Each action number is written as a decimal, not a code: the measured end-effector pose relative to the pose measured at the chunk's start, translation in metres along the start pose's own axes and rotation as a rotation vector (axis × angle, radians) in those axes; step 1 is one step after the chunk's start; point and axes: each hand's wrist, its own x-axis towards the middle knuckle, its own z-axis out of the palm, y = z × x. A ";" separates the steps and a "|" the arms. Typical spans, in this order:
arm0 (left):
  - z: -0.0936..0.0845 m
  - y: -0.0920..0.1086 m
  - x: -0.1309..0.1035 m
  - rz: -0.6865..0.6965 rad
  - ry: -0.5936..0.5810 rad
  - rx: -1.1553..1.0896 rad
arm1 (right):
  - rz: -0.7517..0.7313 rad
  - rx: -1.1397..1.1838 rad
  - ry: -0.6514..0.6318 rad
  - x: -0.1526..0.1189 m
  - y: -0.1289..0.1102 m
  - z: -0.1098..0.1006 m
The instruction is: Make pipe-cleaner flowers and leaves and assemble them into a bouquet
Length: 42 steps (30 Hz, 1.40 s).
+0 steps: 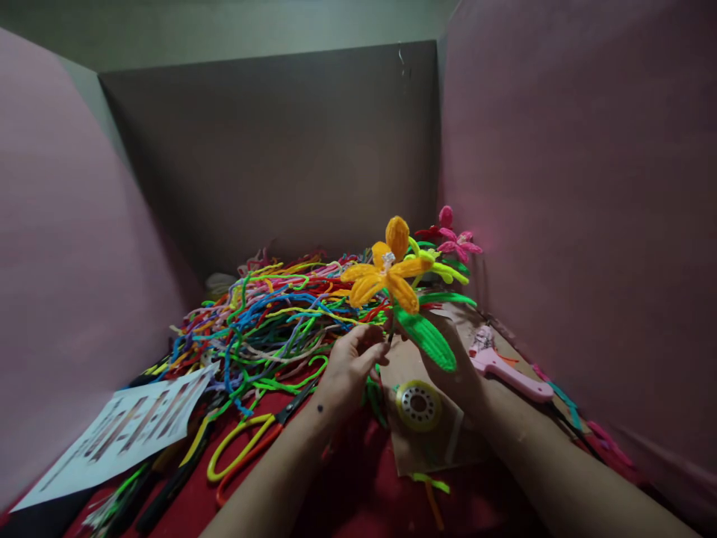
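A yellow-orange pipe-cleaner flower [363,273] with a whitish centre stands upright above my hands, a long green leaf [429,340] hanging from its stem. My left hand [350,366] has thumb and fingers curled together at the dark stem just under the blossom. On the other side, my right hand [456,370] is closed around the stem; the leaf covers most of its fingers. Below the hands, a roll of clear yellowish tape [419,406] lies flat on a brown board [404,450].
A big tangle of coloured pipe cleaners [269,314] fills the back left. Yellow-and-red-handled scissors [246,441] and a printed sheet [128,426] lie at left. At right rests a pink glue gun [515,377]; behind it stands a pink flower [459,243]. Pink side panels [588,187] enclose the space.
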 end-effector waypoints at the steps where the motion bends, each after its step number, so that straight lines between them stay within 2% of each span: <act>1: -0.001 0.001 0.001 0.004 0.045 0.010 | -0.029 -0.036 0.016 0.000 0.000 0.000; 5: -0.003 0.005 0.001 -0.018 0.116 -0.027 | -0.110 -0.222 0.091 0.003 0.009 0.003; 9: -0.006 0.008 -0.002 0.020 0.137 -0.231 | -0.156 -0.323 0.121 0.004 0.021 0.006; 15: -0.006 0.013 -0.005 -0.002 0.062 -0.415 | -0.179 -0.465 0.087 0.001 0.029 0.005; 20: 0.001 0.011 -0.007 -0.011 -0.019 -0.534 | -0.238 -0.482 -0.008 -0.001 0.034 0.008; 26: 0.004 0.014 -0.014 0.074 0.151 -0.440 | -0.344 -0.557 0.025 -0.005 0.037 0.015; 30: 0.007 0.011 -0.013 0.070 0.153 -0.477 | -0.421 -0.665 0.001 -0.006 0.033 0.015; 34: 0.011 0.011 -0.014 0.025 0.176 -0.493 | -0.503 -0.729 0.031 -0.006 0.031 0.016; 36: 0.012 0.015 -0.017 0.014 0.209 -0.399 | -0.457 -0.695 0.047 -0.007 0.034 0.017; 38: 0.009 0.020 -0.020 0.074 0.222 -0.151 | -0.393 -0.610 0.067 -0.009 0.036 0.019; 42: -0.001 0.023 -0.022 0.443 0.233 0.585 | -0.345 -0.466 0.081 -0.011 0.037 0.021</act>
